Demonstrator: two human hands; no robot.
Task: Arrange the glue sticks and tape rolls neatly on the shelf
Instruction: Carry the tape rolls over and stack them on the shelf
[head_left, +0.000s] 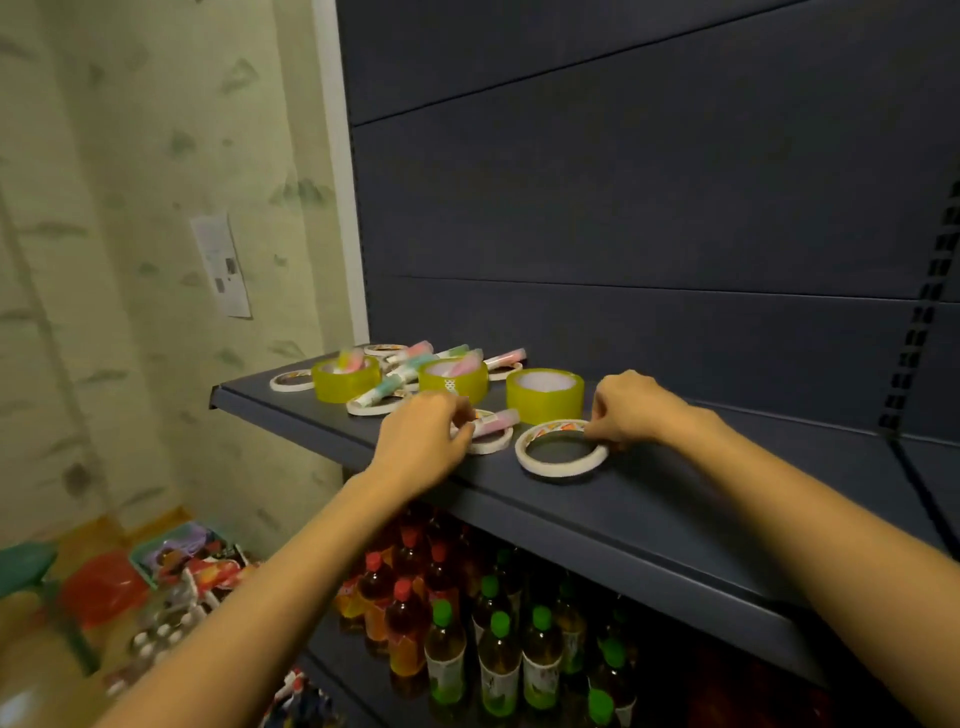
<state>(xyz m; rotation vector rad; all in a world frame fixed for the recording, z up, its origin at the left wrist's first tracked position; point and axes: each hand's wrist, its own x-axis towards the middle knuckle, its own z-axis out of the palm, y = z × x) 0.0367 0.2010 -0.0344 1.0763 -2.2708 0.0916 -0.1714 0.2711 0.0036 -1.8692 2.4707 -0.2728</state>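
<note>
Hands (422, 441) (631, 410) pinch white tape rolls (488, 446) (524, 457); labels (558, 427) blurred.

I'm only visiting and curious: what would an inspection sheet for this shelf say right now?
Surface: dark blue shelf against a matching back panel.
Job's things: three yellow tape rolls, flat white tape rings and glue sticks jumbled at the left end.
Clutter: nothing seen.
Grippers: left hand pinches a small white ring with a glue stick across it; right hand pinches a large white ring.
Cables: nothing seen.
Surroundings: bottles on the lower shelf; patterned wall; packets on the floor.
</note>
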